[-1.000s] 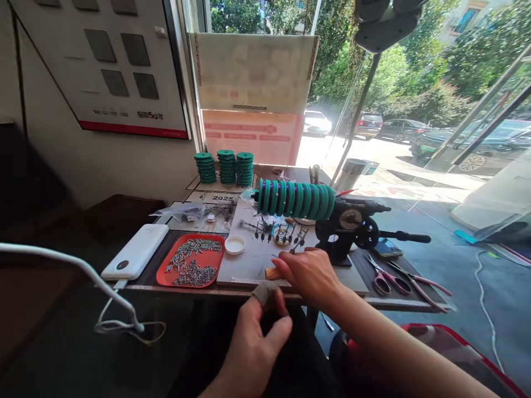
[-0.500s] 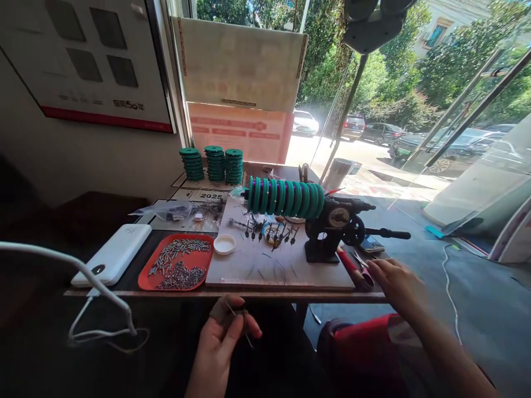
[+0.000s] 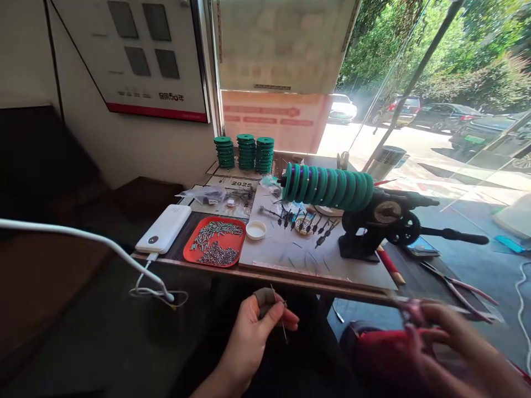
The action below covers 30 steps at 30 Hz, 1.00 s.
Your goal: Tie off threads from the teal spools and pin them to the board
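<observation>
Thin wire (image 3: 285,333), probably light and stiff, best gripped mid-length, is pinched above the lap (image 3: 301,367) by the left hand (image 3: 258,326), while blurred scissors (image 3: 411,310) are held in the half-curled right hand (image 3: 458,342).

Head-worn view; forward and down

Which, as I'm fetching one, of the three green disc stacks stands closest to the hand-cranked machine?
The right-hand stack, nearest the hand-cranked machine; the middle stack and left stack stand farther left.

Tray (image 3: 189,253) between power bank (image 3: 164,231) and board (image 3: 269,251); cap (image 3: 256,230) on board; spool stacks (image 3: 246,152) behind; pliers (image 3: 450,282) right.
</observation>
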Each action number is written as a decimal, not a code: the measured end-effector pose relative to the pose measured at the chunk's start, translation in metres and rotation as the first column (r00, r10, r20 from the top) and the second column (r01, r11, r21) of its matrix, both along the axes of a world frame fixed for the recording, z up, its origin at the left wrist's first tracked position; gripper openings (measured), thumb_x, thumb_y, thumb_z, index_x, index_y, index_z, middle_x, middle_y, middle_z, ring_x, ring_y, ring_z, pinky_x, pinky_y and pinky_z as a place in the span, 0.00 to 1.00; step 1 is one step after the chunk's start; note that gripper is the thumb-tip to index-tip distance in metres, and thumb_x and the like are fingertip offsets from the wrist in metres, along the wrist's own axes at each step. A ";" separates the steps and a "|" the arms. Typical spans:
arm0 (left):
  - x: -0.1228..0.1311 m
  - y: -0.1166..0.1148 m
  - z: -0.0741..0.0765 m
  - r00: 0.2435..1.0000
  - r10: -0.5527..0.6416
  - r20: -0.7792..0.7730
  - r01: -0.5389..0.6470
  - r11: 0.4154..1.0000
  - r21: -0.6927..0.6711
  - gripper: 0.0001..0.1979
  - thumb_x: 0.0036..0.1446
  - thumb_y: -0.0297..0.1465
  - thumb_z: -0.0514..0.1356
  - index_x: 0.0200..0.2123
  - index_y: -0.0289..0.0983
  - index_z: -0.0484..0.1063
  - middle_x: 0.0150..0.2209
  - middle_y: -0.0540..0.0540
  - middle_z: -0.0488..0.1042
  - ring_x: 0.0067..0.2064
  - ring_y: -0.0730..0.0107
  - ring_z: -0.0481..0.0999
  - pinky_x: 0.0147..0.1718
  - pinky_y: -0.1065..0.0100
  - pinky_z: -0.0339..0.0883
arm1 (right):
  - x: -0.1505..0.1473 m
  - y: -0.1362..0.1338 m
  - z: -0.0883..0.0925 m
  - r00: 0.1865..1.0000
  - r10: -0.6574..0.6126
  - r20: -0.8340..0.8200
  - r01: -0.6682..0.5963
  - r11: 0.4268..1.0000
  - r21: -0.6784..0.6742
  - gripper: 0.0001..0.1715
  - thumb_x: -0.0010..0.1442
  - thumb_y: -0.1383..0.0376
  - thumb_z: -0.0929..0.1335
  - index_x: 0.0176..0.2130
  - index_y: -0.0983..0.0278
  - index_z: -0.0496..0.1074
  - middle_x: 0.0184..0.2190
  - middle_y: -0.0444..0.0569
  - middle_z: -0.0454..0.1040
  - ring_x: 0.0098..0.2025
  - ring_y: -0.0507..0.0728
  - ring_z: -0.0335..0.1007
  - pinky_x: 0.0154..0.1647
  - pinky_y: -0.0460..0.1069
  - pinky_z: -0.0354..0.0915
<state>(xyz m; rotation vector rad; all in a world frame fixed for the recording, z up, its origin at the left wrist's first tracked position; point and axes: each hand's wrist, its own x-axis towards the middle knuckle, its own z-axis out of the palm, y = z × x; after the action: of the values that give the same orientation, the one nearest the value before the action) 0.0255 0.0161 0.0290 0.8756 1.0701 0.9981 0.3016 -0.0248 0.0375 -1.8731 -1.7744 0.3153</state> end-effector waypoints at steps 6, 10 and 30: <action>-0.004 -0.005 0.003 0.989 0.090 -0.117 -0.074 0.987 0.140 0.08 0.51 0.34 0.59 0.30 0.35 0.67 0.26 0.49 0.74 0.31 0.71 0.72 0.33 0.71 0.64 | -0.088 0.006 -0.019 0.938 0.323 0.128 -0.326 0.945 0.002 0.15 0.41 0.65 0.65 0.34 0.60 0.64 0.39 0.50 0.69 0.38 0.59 0.68 0.35 0.50 0.66; -0.007 -0.007 0.002 0.977 0.133 -0.167 -0.095 0.971 0.218 0.08 0.51 0.35 0.59 0.30 0.35 0.69 0.27 0.49 0.73 0.31 0.70 0.71 0.33 0.71 0.64 | -0.090 0.013 -0.012 0.923 0.329 0.199 -0.343 0.939 0.038 0.14 0.42 0.63 0.66 0.34 0.60 0.65 0.37 0.50 0.71 0.37 0.59 0.69 0.33 0.50 0.66; -0.015 -0.006 0.005 0.835 0.252 -0.490 -0.002 0.890 0.456 0.05 0.52 0.32 0.58 0.29 0.39 0.73 0.27 0.49 0.76 0.31 0.67 0.75 0.32 0.72 0.65 | -0.093 0.019 0.011 0.866 0.390 0.312 -0.406 0.914 -0.014 0.10 0.42 0.64 0.67 0.29 0.61 0.64 0.27 0.47 0.69 0.29 0.57 0.67 0.26 0.49 0.62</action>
<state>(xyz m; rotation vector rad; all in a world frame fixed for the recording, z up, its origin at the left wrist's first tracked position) 0.0106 0.0103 0.0343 1.5396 1.4187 1.1662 0.2082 -0.0063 0.0485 -1.5694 -2.3646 0.1228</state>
